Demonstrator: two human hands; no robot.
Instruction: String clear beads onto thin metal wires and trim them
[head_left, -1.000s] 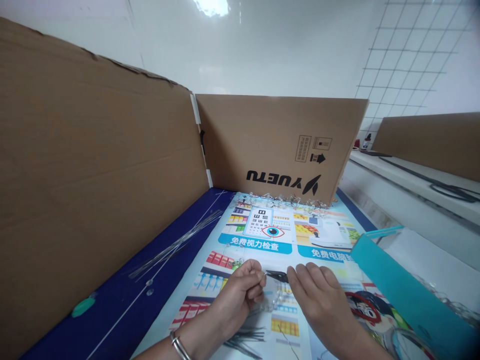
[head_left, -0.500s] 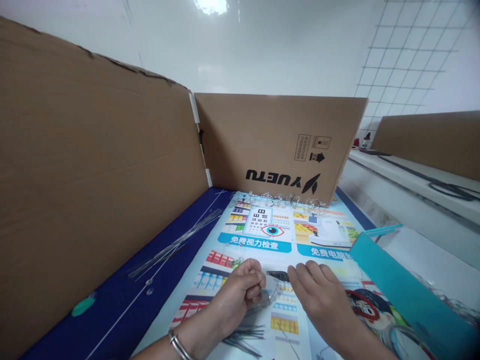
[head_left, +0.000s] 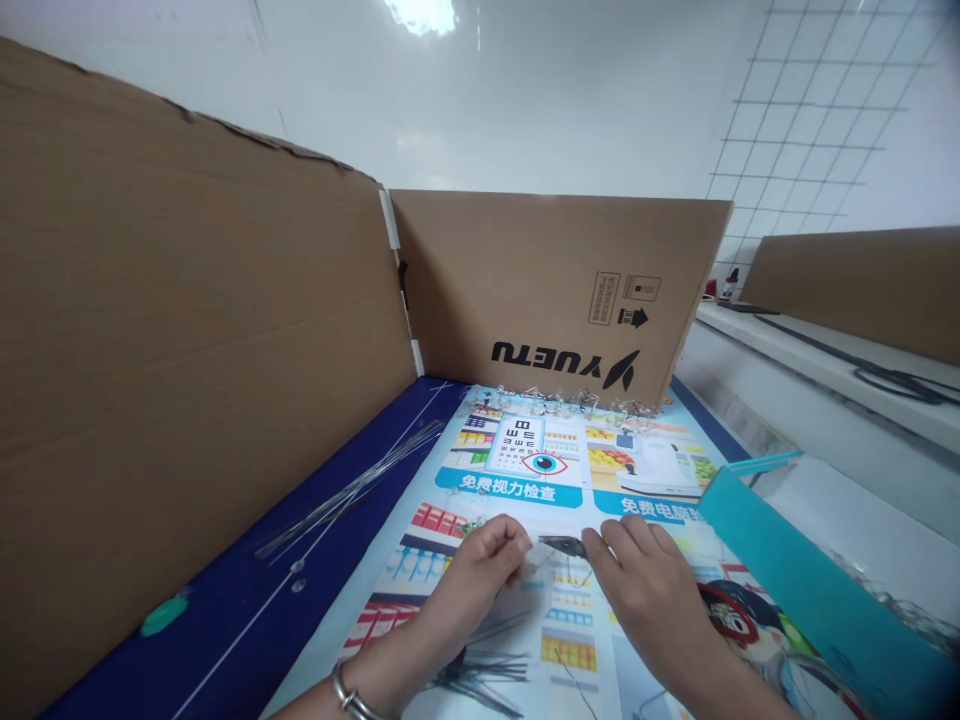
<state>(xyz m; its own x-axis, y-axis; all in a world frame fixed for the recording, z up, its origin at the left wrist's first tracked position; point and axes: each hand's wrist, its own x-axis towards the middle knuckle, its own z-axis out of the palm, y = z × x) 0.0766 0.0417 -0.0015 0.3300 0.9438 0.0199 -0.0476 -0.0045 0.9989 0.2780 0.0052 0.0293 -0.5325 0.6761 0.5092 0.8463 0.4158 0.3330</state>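
My left hand, with a silver bangle at the wrist, is closed in a pinch around something small and clear or wiry that I cannot make out. My right hand is wrapped round dark pliers, whose tips point left toward my left fingers, a small gap away. Below my left hand, a bundle of dark wires lies on the printed poster sheet. A single thin wire rests to the right of the bundle.
Long thin wires and a green disc lie at the left. Cardboard panels stand left and behind. Clear wiry pieces line the back panel's foot. A teal box holding wiry pieces stands at the right.
My left hand has turned slightly, its fingers more gathered. The pliers and my right hand have shifted a little to the right, and their tips sit farther from my left fingers.
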